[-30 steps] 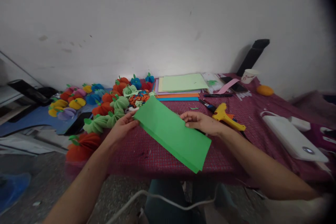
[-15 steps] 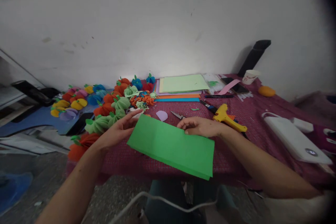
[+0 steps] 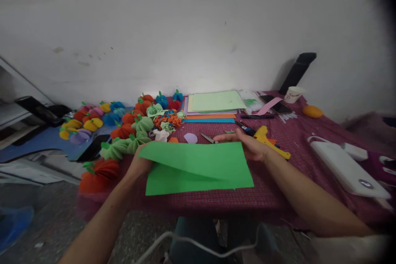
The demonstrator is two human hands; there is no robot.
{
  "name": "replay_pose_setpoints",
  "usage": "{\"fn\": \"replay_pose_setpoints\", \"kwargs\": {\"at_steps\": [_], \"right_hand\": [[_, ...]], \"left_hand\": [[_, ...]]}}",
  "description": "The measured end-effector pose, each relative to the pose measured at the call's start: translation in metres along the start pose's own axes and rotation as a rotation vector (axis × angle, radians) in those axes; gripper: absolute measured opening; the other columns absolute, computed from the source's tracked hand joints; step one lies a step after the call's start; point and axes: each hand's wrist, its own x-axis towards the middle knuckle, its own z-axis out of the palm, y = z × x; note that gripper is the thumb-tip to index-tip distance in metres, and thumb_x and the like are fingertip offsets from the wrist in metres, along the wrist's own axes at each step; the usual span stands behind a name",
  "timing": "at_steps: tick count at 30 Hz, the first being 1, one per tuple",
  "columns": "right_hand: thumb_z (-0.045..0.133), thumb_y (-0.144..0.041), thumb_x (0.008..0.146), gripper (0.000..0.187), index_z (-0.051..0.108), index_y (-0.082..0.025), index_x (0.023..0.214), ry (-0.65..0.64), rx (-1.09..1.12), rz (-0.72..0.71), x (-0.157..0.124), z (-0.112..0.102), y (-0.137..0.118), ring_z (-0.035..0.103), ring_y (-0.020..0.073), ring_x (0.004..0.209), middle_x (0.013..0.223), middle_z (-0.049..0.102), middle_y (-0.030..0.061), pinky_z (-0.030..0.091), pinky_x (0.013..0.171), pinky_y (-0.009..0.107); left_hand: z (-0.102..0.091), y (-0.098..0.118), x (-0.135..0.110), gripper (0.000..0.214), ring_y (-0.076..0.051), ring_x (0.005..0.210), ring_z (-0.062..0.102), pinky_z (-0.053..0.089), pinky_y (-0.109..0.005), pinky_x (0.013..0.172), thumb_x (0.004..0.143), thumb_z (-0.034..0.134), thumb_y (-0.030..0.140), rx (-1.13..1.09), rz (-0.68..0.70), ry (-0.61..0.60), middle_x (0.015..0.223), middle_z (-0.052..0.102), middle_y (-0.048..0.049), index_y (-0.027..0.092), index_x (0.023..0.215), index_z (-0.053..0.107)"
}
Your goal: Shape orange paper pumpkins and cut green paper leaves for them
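A folded sheet of green paper [image 3: 198, 165] is held above the near edge of the table, its upper layer lifted apart from the lower one at the left. My left hand [image 3: 140, 165] grips the paper's left end, with its fingers hidden behind the sheet. At the upper right corner, my right hand [image 3: 255, 148] holds the paper between thumb and fingers. Just beyond the paper lie scissors [image 3: 208, 138], partly hidden by the right fingers, and a lilac paper piece [image 3: 191, 137]. A yellow glue gun [image 3: 266, 140] rests close to my right hand.
Colourful paper pumpkins [image 3: 123, 131] crowd the left side, beside paper scraps [image 3: 168, 119]. Stacked coloured sheets [image 3: 216, 102] lie at the back. Toward the right are a phone [image 3: 280, 107], a paper cup [image 3: 293, 95], an orange-yellow object [image 3: 312, 111] and a white power bank [image 3: 348, 167].
The green paper has turned from a slant to nearly level, and its layers have parted at the left. My left hand has moved down and left; my right hand has shifted to the corner.
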Motion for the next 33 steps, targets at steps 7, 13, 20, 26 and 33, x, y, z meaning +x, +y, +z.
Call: {"fn": "replay_pose_setpoints", "kwargs": {"at_steps": [7,13,20,26,33], "right_hand": [[0.075,-0.040,0.058,0.083,0.038,-0.021,0.129,-0.120,-0.112,-0.108,-0.013,-0.002,-0.002,0.048,0.0224,0.113,0.127,0.048,0.0105,0.038,0.092,0.036],[0.076,-0.028,0.058,0.065,0.051,-0.019,0.118,0.028,-0.163,-0.080,-0.005,-0.002,0.004,0.061,0.0185,0.091,0.108,0.063,0.0071,0.047,0.082,0.032],[0.066,-0.041,0.068,0.036,0.065,-0.014,0.092,0.273,-0.022,-0.041,0.004,-0.009,0.013,0.064,0.0146,0.063,0.078,0.070,0.0051,0.050,0.062,0.028],[0.066,-0.043,0.068,0.040,0.064,-0.014,0.095,0.316,-0.060,-0.020,0.001,-0.010,0.015,0.063,0.0142,0.060,0.077,0.070,0.0051,0.049,0.059,0.027],[0.071,-0.030,0.065,0.033,0.065,-0.014,0.094,0.126,-0.097,0.030,-0.004,-0.011,0.014,0.065,0.0161,0.075,0.085,0.070,0.0049,0.050,0.072,0.031]], "left_hand": [[0.004,0.004,-0.010,0.033,-0.019,0.055,0.063,0.052,-0.031,0.053,0.068,0.064,0.040,-0.243,-0.273,-0.040,0.068,0.068,-0.0029,0.016,0.090,0.061],[0.007,0.008,-0.013,0.029,-0.020,0.054,0.065,0.053,-0.032,0.052,0.070,0.064,0.037,-0.225,-0.350,-0.016,0.065,0.069,-0.0047,0.016,0.089,0.061],[0.008,0.002,-0.018,0.029,-0.018,0.058,0.065,0.054,-0.032,0.059,0.067,0.068,0.033,-0.311,-0.366,-0.147,0.071,0.070,-0.0033,0.017,0.091,0.061],[0.004,-0.003,-0.018,0.028,-0.018,0.057,0.065,0.054,-0.030,0.056,0.064,0.071,0.032,-0.335,-0.433,-0.227,0.068,0.070,-0.0044,0.015,0.086,0.064],[-0.003,-0.007,-0.017,0.030,-0.016,0.059,0.065,0.053,-0.029,0.059,0.061,0.074,0.027,-0.367,-0.386,-0.254,0.073,0.071,-0.0028,0.016,0.088,0.065]]}}
